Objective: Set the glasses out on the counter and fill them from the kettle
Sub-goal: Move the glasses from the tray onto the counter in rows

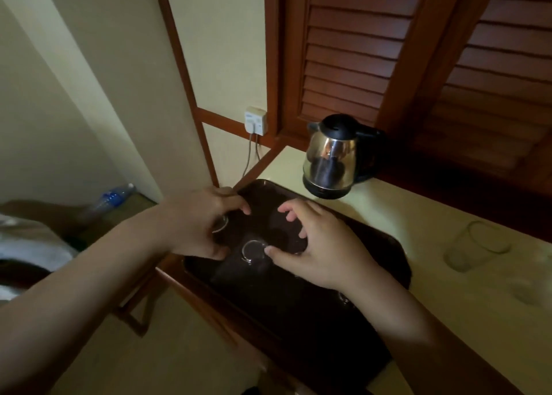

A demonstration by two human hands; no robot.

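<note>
A dark brown tray (pixel 367 233) lies on the pale counter (pixel 448 320) and holds clear glasses that are hard to make out against it. My left hand (pixel 197 221) curls down over one glass (pixel 221 225) at the tray's far left, with its rim showing under the palm. Another glass (pixel 254 252) stands between my hands. My right hand (pixel 316 245) hovers claw-like over the tray with fingers spread, its thumb tip touching that middle glass. One empty glass (pixel 475 246) stands on the counter to the right. The steel kettle (pixel 334 158) with a black lid stands behind the tray.
Wooden louvred shutters (pixel 373 51) rise behind the counter. A wall socket (pixel 255 119) with cables sits left of the kettle. A plastic water bottle (pixel 112 199) lies on a lower surface at the left. The counter's front edge runs along the tray's near side.
</note>
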